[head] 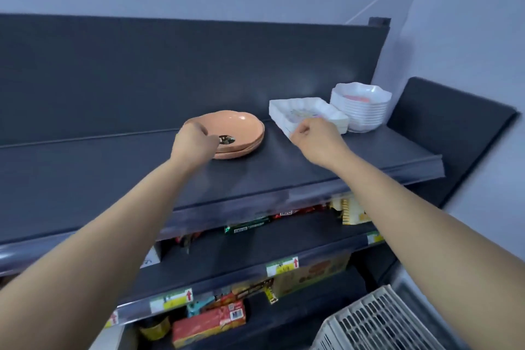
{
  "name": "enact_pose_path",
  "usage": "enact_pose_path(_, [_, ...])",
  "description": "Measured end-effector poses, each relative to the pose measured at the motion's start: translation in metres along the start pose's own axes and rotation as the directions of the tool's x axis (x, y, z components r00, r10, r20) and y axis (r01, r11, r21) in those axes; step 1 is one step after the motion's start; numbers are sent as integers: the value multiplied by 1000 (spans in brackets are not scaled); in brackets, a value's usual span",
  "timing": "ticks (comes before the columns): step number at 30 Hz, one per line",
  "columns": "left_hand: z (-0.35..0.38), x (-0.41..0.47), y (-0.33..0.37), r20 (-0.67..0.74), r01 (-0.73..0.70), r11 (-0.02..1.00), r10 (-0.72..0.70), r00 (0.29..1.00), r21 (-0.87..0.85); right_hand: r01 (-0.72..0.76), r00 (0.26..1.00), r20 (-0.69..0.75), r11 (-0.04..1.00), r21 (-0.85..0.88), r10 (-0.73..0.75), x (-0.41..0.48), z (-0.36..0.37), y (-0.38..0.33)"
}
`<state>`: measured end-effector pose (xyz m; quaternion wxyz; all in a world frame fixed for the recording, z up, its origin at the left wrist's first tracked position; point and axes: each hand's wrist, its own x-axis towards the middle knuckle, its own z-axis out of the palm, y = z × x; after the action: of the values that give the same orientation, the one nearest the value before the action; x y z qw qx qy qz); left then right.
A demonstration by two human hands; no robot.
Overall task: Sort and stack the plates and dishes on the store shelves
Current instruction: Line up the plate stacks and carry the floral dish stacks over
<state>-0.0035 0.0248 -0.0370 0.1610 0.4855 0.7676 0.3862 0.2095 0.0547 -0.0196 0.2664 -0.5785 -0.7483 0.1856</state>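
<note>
A short stack of peach-coloured plates (pixel 241 128) sits on the dark top shelf (pixel 85 176). My left hand (pixel 194 143) grips the near left rim of that stack, fingers curled over the edge. To the right lies a stack of white rectangular dishes (pixel 304 111) with a printed pattern inside. My right hand (pixel 314 138) pinches their near front edge. Behind them, at the shelf's right end, stands a tall stack of white scalloped bowls (pixel 362 106) with a pink patch inside the top one.
Lower shelves (pixel 255 241) carry packaged snacks and boxes with yellow price tags (pixel 281 266) on their edges. A white plastic crate (pixel 377 321) stands at the bottom right. A dark panel (pixel 443 122) runs along the right wall.
</note>
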Motion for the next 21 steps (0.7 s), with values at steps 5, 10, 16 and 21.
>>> enact_pose_path(5, [-9, 40, -30, -23, 251, 966, -253, 967, -62, -5, 997, 73, 999, 51, 2, 38, 32, -14])
enact_pose_path(10, [1, 55, -36, 119, 407, 882, -390, 913, -238, -97, 986, 136, 995, 23, 93, 76, 53, -11])
enact_pose_path(16, [9, 64, -30, 201, 445, 842, -400, 894, -304, -161, 965, 224, 982, 98, 136, 108, 68, -7])
enact_pose_path(21, [18, 70, -26, 211, 463, 817, -413, 886, -343, -231, 961, 190, 963, 139, 203, 124, 59, 10])
